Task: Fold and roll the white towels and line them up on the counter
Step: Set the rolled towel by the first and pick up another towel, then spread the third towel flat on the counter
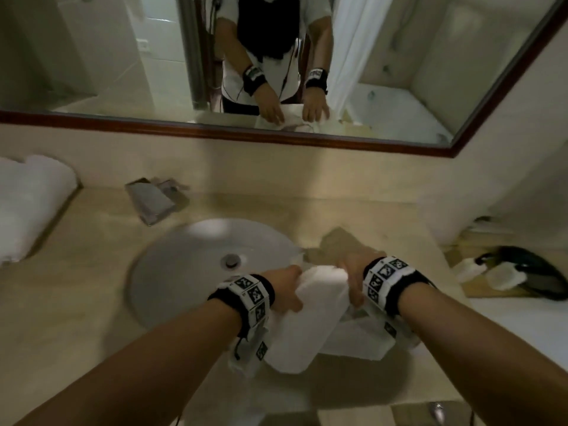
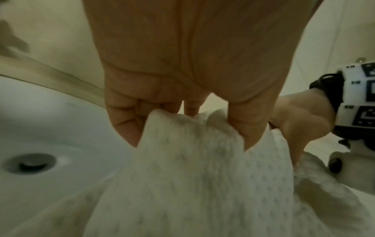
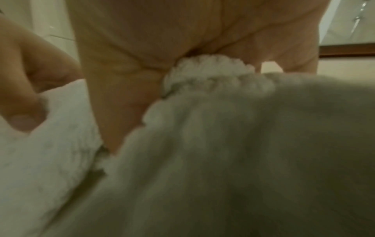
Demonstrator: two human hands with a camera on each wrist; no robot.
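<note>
A white towel (image 1: 316,309) hangs folded between both hands above the counter's front edge, beside the sink. My left hand (image 1: 287,287) grips its left upper edge; the left wrist view shows fingers and thumb (image 2: 251,126) pinching the waffle-textured towel (image 2: 192,184). My right hand (image 1: 356,272) grips the right upper edge; in the right wrist view its fingers (image 3: 121,96) clamp the towel's fluffy hem (image 3: 209,69). More white towel (image 1: 365,336) lies on the counter under the held part. A folded white towel pile (image 1: 30,204) sits at the far left.
A round white sink (image 1: 196,265) with a drain (image 1: 230,260) lies left of the hands. A grey packet (image 1: 153,201) lies behind the sink. A tray with toiletries and a dark object (image 1: 522,275) stands at the right. A framed mirror (image 1: 276,136) runs above the beige counter (image 1: 76,287).
</note>
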